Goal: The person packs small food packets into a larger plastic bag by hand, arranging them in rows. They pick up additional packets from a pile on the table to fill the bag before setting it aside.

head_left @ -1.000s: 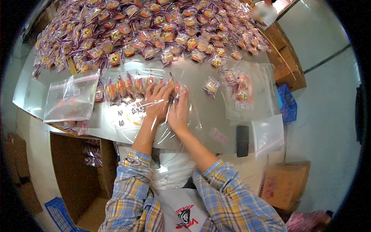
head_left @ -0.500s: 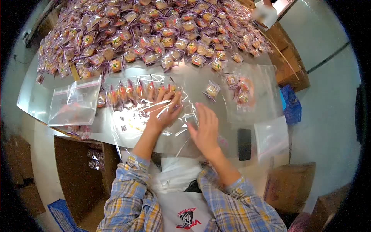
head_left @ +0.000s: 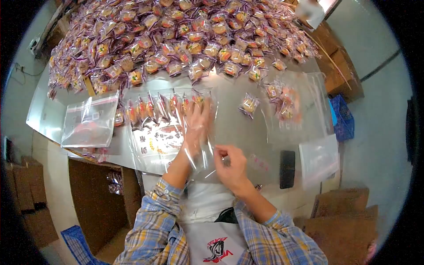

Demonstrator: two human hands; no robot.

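A large clear plastic bag (head_left: 152,161) with printed characters lies flat before me. A row of small wrapped cakes (head_left: 142,110) stands on edge along its far part. My left hand (head_left: 196,123) reaches in under the film, its fingers stretched over the cakes at the row's right end. My right hand (head_left: 232,167) is closed at the bag's right edge, thumb and fingertips pinched on the film. One loose wrapped cake (head_left: 249,105) lies to the right of the bag.
A big heap of wrapped cakes (head_left: 176,39) covers the table's far side. Another clear bag (head_left: 304,128) holds a few cakes at right, near a black phone-like object (head_left: 287,169) and stacked bags (head_left: 319,159). An open carton (head_left: 95,198) stands below left. Someone is at the far right.
My right hand has moved nearer to me and its fingers have closed on the bag's edge. My left hand has straightened upward over the row's right end. The camera view has shifted slightly.
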